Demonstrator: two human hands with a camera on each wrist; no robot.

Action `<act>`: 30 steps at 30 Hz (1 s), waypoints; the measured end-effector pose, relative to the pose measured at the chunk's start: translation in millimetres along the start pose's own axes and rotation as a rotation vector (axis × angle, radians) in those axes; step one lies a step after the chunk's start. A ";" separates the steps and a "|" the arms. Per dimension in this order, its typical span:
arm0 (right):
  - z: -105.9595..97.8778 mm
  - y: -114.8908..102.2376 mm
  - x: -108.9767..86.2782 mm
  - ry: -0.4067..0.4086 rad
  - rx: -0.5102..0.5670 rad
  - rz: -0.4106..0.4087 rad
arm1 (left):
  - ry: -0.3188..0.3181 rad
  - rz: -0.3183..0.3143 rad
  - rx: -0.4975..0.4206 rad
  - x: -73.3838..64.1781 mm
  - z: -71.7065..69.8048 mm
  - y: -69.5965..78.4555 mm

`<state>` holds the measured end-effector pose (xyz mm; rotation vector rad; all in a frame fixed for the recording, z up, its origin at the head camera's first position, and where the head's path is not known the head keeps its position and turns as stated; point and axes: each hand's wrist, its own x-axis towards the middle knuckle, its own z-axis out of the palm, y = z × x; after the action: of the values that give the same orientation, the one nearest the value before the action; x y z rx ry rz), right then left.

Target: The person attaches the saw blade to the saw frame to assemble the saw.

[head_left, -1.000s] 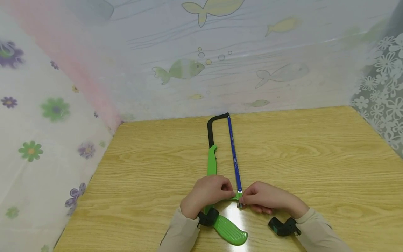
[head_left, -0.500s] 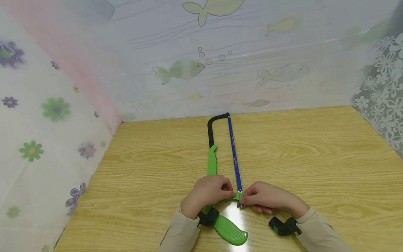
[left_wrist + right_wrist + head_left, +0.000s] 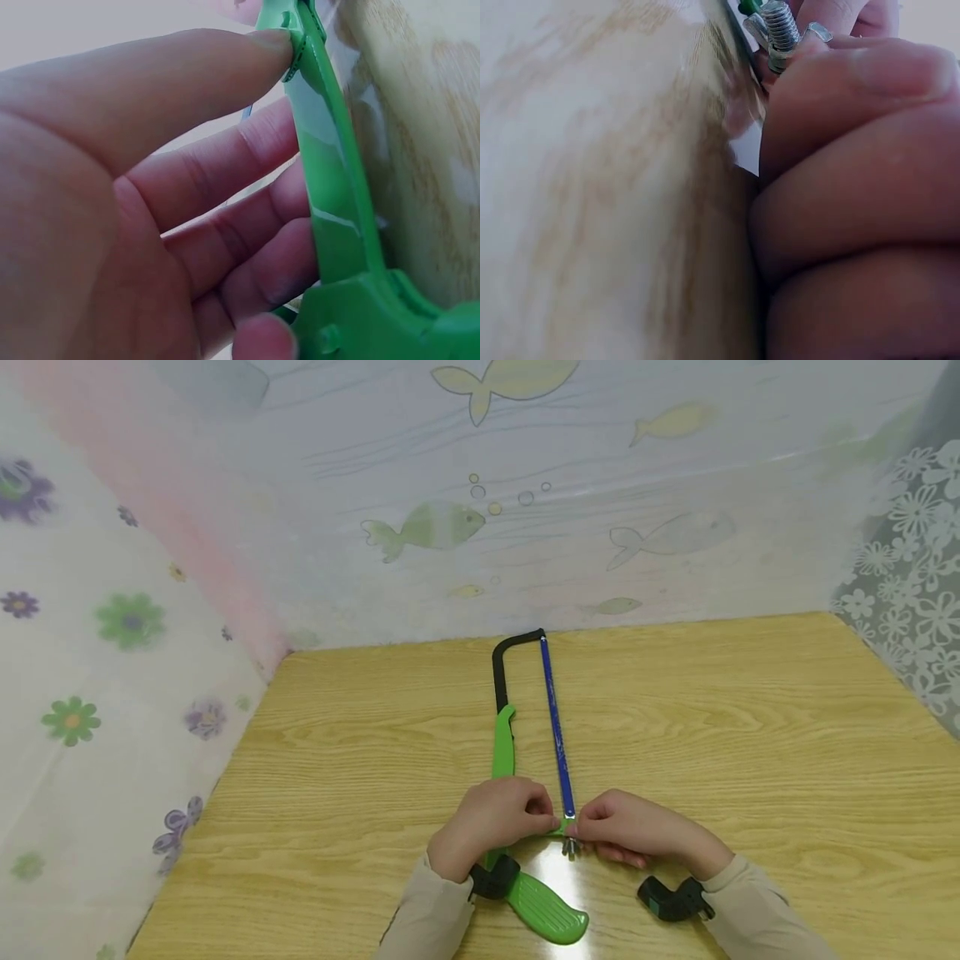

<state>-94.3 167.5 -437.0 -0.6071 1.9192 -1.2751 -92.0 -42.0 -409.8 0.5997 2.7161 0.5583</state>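
Note:
A hacksaw lies flat, its black front frame (image 3: 500,681) pointing away and its green handle (image 3: 551,910) nearest me. The blue blade (image 3: 557,727) runs down its right side to a green holder at the near end. My left hand (image 3: 495,814) holds the green frame (image 3: 330,165), thumb pressed on the holder's side and fingers behind. From the right, my right hand (image 3: 641,831) pinches at the holder, fingers curled. A metal wing nut (image 3: 571,847) shows just below these fingertips. In the right wrist view, its threaded bolt (image 3: 781,28) sticks out beside my curled finger.
The hacksaw rests on a wood-grain table (image 3: 750,718). Sheets printed with fish (image 3: 442,524) and flowers (image 3: 73,721) hang along the back and left edges. Black wrist cameras (image 3: 671,899) sit at both cuffs.
My right thumb and fingertips have shifted slightly up, off the wing nut toward the holder, and more of the nut shows. The left hand keeps its hold and the hacksaw stays in place.

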 end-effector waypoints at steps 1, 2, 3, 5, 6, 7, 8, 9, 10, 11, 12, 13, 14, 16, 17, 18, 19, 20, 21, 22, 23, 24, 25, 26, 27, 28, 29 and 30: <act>0.2 0.0 -0.4 0.003 0.008 0.006 | 0.001 0.000 0.001 -0.5 -0.5 0.6; 0.4 -0.1 -0.7 0.007 0.011 0.008 | 0.001 0.000 0.002 -0.6 -0.7 1.0; 0.4 -0.4 -1.2 0.008 0.016 0.010 | 0.000 0.001 0.002 -0.8 -1.0 1.5; 0.4 -0.3 -2.2 0.009 0.021 0.012 | -0.001 0.006 0.002 -0.9 -1.4 2.3; 0.5 -0.2 -2.6 0.008 0.023 0.012 | -0.004 0.009 -0.001 -1.2 -1.6 2.6; 0.5 -0.3 -3.0 0.007 0.023 0.012 | -0.005 0.013 -0.007 -1.6 -1.8 2.7; 0.7 -0.3 -3.2 0.007 0.026 0.010 | -0.009 0.019 -0.013 -1.9 -2.1 2.7; 0.9 -0.2 -3.4 0.008 0.028 0.010 | -0.012 0.025 -0.022 -2.5 -2.5 2.5; 1.1 0.1 -3.5 0.007 0.029 0.008 | -0.016 0.032 -0.031 -2.9 -2.8 2.4; 1.2 0.4 -3.6 0.007 0.031 0.008 | -0.020 0.037 -0.042 -3.4 -3.2 2.1; 1.3 0.6 -3.7 0.007 0.034 0.008 | -0.024 0.044 -0.052 -3.6 -3.3 1.7; 1.2 0.9 -3.7 0.005 0.036 0.006 | -0.025 0.050 -0.059 -3.5 -3.4 1.0; 0.8 1.5 -3.4 0.004 0.034 0.002 | -0.028 0.053 -0.070 -3.4 -3.8 0.2; -0.9 2.7 -2.7 -0.004 0.044 -0.007 | -0.030 0.056 -0.093 -2.3 -4.0 -1.5; -2.0 3.4 -2.3 -0.007 0.055 -0.012 | -0.026 0.059 -0.105 -1.3 -4.0 -2.6; -3.3 4.1 -2.0 -0.013 0.071 -0.020 | -0.023 0.062 -0.120 -0.3 -4.0 -3.8; -4.6 4.8 -1.6 -0.019 0.085 -0.030 | -0.019 0.064 -0.136 0.7 -4.3 -4.8; -5.8 5.5 -1.2 -0.026 0.103 -0.038 | -0.017 0.065 -0.160 1.8 -4.4 -6.0; -6.9 6.2 -0.7 -0.035 0.122 -0.047 | -0.014 0.068 -0.182 2.9 -4.6 -7.3; -7.6 6.7 0.0 -0.047 0.139 -0.058 | -0.009 0.071 -0.201 3.9 -4.9 -9.0; -7.7 7.4 1.0 -0.060 0.151 -0.067 | -0.003 0.072 -0.218 3.8 -5.5 -11.0; -7.6 8.0 1.9 -0.072 0.158 -0.073 | 0.003 0.068 -0.233 3.4 -6.1 -13.1; -7.3 8.5 3.0 -0.082 0.160 -0.078 | 0.012 0.068 -0.250 2.8 -7.1 -15.3; -7.0 8.9 3.9 -0.092 0.161 -0.085 | 0.026 0.066 -0.264 2.2 -8.0 -17.8; -6.6 9.3 4.8 -0.098 0.153 -0.093 | 0.044 0.058 -0.276 1.2 -9.5 -20.2; -6.7 9.3 5.7 -0.102 0.147 -0.103 | 0.064 0.049 -0.288 -0.2 -11.3 -22.8; -6.9 9.1 6.6 -0.101 0.139 -0.112 | 0.088 0.036 -0.305 -2.0 -13.2 -25.8; -7.4 8.3 7.3 -0.097 0.135 -0.119 | 0.115 0.021 -0.324 -3.9 -15.4 -29.0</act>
<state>-104.5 169.7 -445.3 -0.7090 1.7242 -1.4108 -104.0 -72.7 -408.0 0.5237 2.6408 1.0409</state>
